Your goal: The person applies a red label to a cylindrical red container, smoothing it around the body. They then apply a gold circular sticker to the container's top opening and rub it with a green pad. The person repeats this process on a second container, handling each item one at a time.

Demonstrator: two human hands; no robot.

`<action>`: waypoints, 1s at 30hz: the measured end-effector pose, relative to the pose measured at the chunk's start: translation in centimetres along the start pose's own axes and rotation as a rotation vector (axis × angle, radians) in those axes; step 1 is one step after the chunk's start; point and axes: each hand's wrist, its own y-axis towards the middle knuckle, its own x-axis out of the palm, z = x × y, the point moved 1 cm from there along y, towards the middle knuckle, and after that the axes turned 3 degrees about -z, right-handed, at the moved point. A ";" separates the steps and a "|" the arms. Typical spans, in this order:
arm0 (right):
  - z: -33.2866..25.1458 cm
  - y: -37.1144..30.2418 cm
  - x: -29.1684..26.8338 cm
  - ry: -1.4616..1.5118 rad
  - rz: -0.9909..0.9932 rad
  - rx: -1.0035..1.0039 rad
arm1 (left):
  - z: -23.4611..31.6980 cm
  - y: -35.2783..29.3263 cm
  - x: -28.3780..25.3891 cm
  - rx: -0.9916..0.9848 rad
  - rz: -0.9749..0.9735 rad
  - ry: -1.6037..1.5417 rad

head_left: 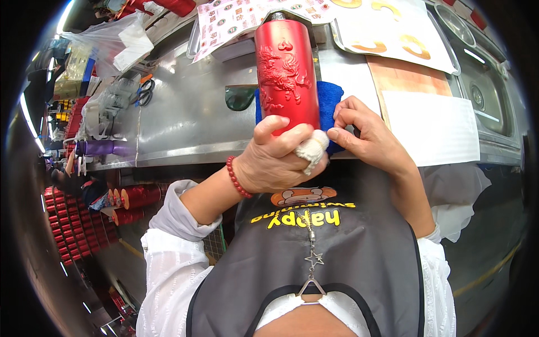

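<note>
A red bottle [285,73] with a raised figure relief lies on a folded blue towel [329,95], its dark neck [277,16] pointing away from me. My left hand [279,149] is closed against the bottle's near end, fingers curled along its lower side. A bunched piece of white cloth [312,147] shows at that hand's fingers; whether it is wrapped on a finger or gripped, I cannot tell. Just right of the bottle, over the towel, my right hand [370,135] has its thumb and fingers drawn together. Anything between those fingertips is too small to make out.
A dark green flat piece [240,98] lies left of the bottle on the metal worktable [191,106]. Scissors [146,91] are farther left. To the right are a white sheet [431,126], a wooden board [410,76] and a sink [488,92]. Red bottles [76,219] fill the left background.
</note>
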 end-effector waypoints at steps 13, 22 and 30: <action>-2.4 -0.7 2.4 -0.152 0.259 -0.230 | 0.1 -3.7 1.5 -0.759 0.387 -0.787; -1.6 -1.3 4.0 -0.248 0.304 -0.369 | -0.2 -1.7 1.4 -0.890 0.281 -0.952; -1.9 -1.2 3.9 -0.324 0.323 -0.532 | -0.1 -1.9 1.7 -0.897 0.370 -1.027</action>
